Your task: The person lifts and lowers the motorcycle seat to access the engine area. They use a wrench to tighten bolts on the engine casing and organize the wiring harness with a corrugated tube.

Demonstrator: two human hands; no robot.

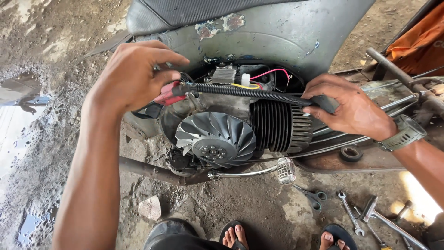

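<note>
A person crouches over a stripped scooter engine on a dirt floor, both hands at work on a black corrugated hose that runs across the top of the motor. The left hand is closed around the hose's left end, where a red fitting shows beneath the fingers. The right hand, a watch on its wrist, grips the hose's right end just beside the finned cylinder.

The hose lies stretched between the two hands, above the bare cooling fan and in front of the open engine bay, where pink and yellow wires sit further back. Judging by the grip, the step in hand is routing or seating the hose along the engine; the next move would seem to call for steady tension from both ends and care to keep the hose off the fan blades.

Near the person's sandalled feet, to the right, lie scissors, spanners and a hammer. The kickstart lever juts out below the fan.
</note>
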